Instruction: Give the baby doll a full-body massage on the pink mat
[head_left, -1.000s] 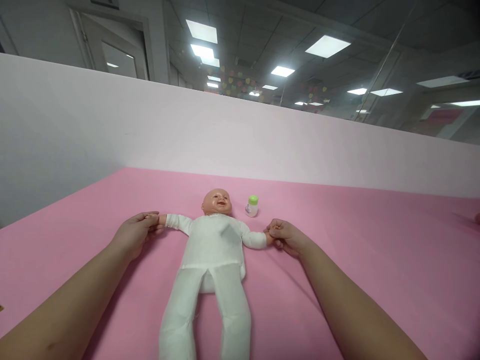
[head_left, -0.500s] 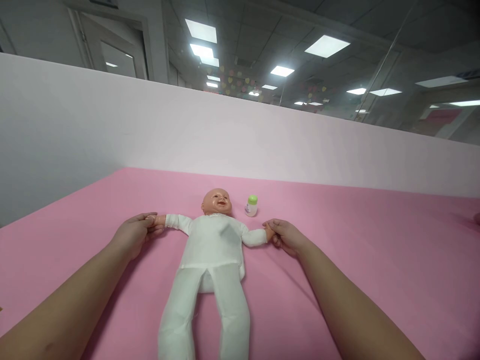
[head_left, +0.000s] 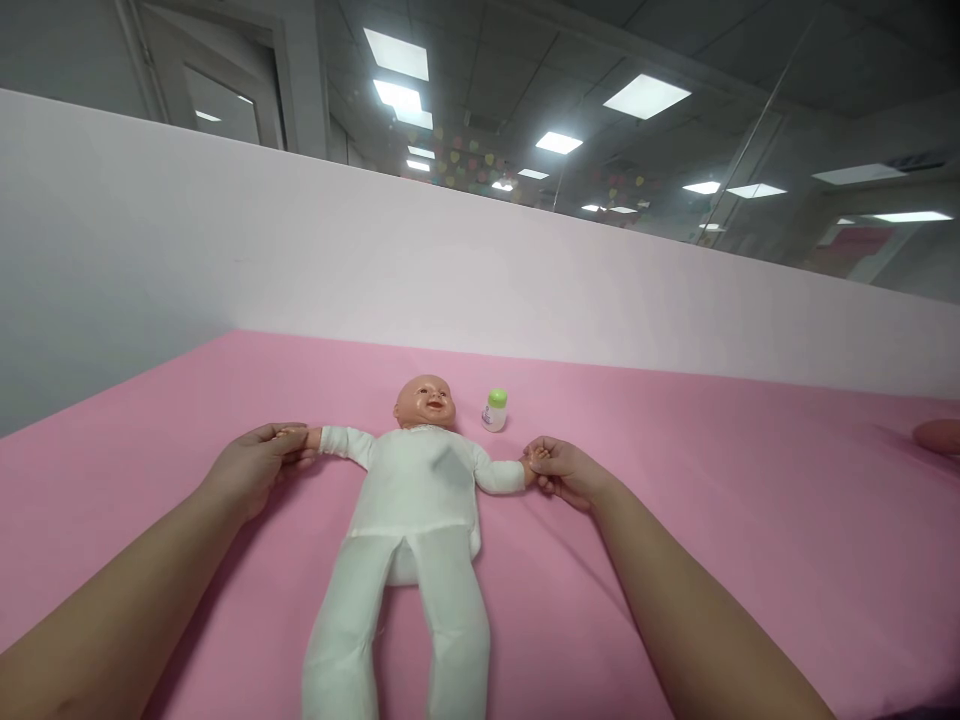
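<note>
A baby doll with a white cloth body lies on its back on the pink mat, its head toward the far wall. My left hand is closed around the doll's hand on the left side, and that arm is stretched outward. On the other side, my right hand pinches the doll's other hand between thumb and fingers. Just past the doll's shoulder stands a small clear bottle with a green cap, touched by neither hand. The doll's feet are cut off by the lower edge of the view.
A low white wall runs behind the mat, with glass above it reflecting ceiling lights. At the far right edge lies a skin-coloured object, only partly in view. A door shows at the upper left.
The view has shifted slightly, so the doll and bottle appear a little further left. More of the skin-coloured object at the right edge shows. Both hands keep their hold on the doll's hands.
</note>
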